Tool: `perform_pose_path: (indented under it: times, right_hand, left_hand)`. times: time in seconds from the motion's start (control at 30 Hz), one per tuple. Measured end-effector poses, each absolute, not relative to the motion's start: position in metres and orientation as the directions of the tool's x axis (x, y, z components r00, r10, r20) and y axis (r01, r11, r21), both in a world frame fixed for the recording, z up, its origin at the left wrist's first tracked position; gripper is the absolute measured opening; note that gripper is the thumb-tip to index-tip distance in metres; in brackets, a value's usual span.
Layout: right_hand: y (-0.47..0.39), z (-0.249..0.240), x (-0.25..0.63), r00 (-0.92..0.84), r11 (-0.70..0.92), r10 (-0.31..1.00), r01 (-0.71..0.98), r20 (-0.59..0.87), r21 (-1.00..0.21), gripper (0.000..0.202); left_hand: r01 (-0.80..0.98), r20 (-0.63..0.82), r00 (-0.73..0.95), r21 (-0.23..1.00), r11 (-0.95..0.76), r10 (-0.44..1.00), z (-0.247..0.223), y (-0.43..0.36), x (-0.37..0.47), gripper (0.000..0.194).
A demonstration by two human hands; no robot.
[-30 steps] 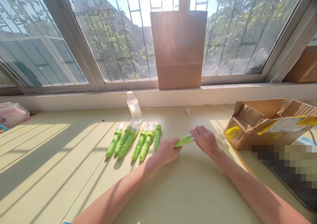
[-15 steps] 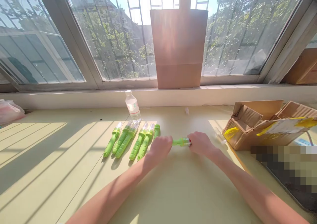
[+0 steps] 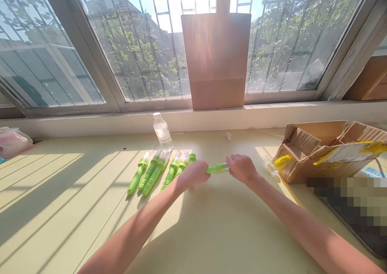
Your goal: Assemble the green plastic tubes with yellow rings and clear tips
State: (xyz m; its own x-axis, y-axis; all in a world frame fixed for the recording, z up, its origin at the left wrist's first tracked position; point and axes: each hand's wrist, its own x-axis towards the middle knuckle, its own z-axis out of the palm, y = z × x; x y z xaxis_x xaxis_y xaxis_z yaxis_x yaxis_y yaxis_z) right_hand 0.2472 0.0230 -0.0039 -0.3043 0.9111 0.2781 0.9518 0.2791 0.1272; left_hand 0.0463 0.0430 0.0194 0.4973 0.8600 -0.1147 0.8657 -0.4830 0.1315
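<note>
Sunny window [image 3: 145, 56] up front, pale worktop [image 3: 211, 225] under my arms, and a green tube [image 3: 217, 168] between my hands, just over to the right of the other tubes [image 3: 154, 175]. My left hand [image 3: 196, 173] is closed round the green end, and my right hand [image 3: 242, 167] has its fingers wrapped on the clear end, so only the middle shows. Looks like light, stiff plastic to me, so I doubt it sags or needs much muscle. Smooth stuff might slip a bit in sweaty fingers, though. I'd take hold of the thick green body, since the clear part looks thinner and I'd guess it cracks if squeezed hard. Bottle [image 3: 162, 132] stands behind the others, and a torn box [image 3: 320, 157] sits off to my right, well apart from the tube.
</note>
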Motion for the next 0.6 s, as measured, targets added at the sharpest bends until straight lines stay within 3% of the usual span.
perform_pose_path:
  times: [0.1,0.2,0.33,0.43,0.5,0.6]
  right_hand:
    - [0.024,-0.006,0.25,-0.261,0.261,0.96,0.965,0.099,0.02,0.009]
    - [0.025,-0.008,0.253,-0.28,0.28,0.959,0.96,0.049,0.003,0.006]
    - [0.026,-0.005,0.254,-0.257,0.249,0.949,0.966,0.182,0.064,0.015]
    - [0.026,-0.002,0.251,-0.334,0.29,0.859,0.942,0.389,0.17,0.024]
    - [0.027,0.0,0.249,-0.387,0.314,0.804,0.921,0.452,0.23,0.027]
    - [0.028,0.003,0.246,-0.35,0.3,0.871,0.935,0.346,0.19,0.018]
  left_hand:
    - [0.871,0.002,0.488,0.061,-0.487,0.873,0.012,0.04,0.05,0.021]
    - [0.86,0.03,0.509,0.023,-0.51,0.86,0.012,0.039,0.053,0.027]
    - [0.835,-0.087,0.549,0.09,-0.542,0.831,0.022,0.046,0.05,0.011]
    - [0.809,-0.265,0.588,0.203,-0.552,0.764,0.026,0.05,0.046,0.021]
    - [0.846,-0.218,0.532,0.18,-0.502,0.818,0.024,0.051,0.046,0.018]
    - [0.875,-0.086,0.481,0.105,-0.472,0.872,0.018,0.049,0.048,0.014]
